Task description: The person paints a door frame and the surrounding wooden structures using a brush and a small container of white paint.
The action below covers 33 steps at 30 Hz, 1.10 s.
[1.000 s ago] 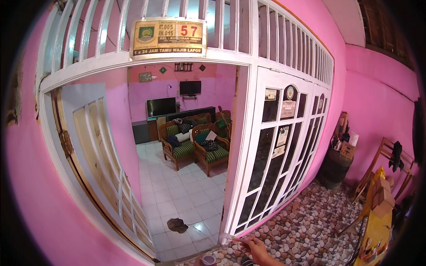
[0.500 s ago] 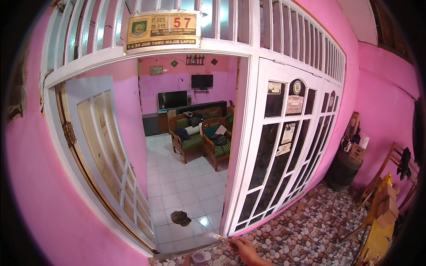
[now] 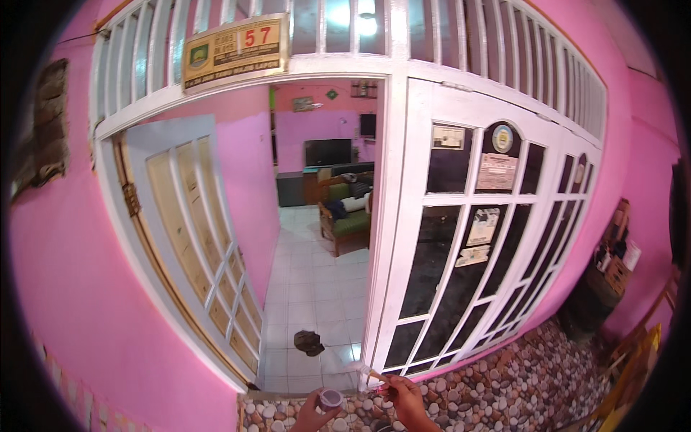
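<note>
My right hand [image 3: 407, 400], fingers closed, grips a small paintbrush [image 3: 375, 375] by its handle. The brush's pale bristle end is close to the foot of the white door frame [image 3: 371, 327]; whether it touches is too small to tell. To its left, my left hand [image 3: 312, 413] is wrapped round a small round cup [image 3: 332, 397], seen from above. What the cup contains is not clear. A blue-grey door leaf [image 3: 183, 216] stands swung inward on the left. White panelled doors with dark panes [image 3: 437, 270] are closed on the right.
A dark crumpled cloth [image 3: 308, 343] lies on the white tiles [image 3: 299, 295] past the threshold. Pebble-patterned flooring [image 3: 497, 381] runs to the right, toward a dark barrel [image 3: 586, 306] and wooden pieces. Inside is a green-cushioned wooden chair [image 3: 345, 222].
My left hand has come further into view with the cup. The brush in my right hand has moved closer to the door frame's foot. The whole view has shifted, showing the doors closer.
</note>
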{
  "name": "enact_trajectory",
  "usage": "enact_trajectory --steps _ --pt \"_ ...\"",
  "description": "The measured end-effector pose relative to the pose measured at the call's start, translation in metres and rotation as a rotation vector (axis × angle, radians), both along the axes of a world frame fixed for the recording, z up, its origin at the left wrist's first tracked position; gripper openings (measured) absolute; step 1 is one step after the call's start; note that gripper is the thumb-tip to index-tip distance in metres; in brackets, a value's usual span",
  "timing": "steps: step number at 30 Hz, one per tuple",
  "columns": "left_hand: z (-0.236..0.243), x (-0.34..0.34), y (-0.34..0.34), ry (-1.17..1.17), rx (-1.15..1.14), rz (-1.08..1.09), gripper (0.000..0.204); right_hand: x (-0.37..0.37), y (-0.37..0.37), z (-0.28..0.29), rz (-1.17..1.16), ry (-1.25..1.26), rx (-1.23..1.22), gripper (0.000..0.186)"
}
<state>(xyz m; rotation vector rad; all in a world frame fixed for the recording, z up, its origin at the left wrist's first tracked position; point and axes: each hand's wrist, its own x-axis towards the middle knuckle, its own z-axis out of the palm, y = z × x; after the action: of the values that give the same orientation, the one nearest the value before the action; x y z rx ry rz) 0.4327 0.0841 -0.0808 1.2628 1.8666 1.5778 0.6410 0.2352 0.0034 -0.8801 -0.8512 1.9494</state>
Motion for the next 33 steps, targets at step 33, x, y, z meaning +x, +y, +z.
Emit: enact_trajectory --steps 33 --pt "0.032 0.008 -0.092 -0.173 -0.114 0.324 0.081 -0.067 -0.030 0.021 0.389 -0.040 0.034 0.024"
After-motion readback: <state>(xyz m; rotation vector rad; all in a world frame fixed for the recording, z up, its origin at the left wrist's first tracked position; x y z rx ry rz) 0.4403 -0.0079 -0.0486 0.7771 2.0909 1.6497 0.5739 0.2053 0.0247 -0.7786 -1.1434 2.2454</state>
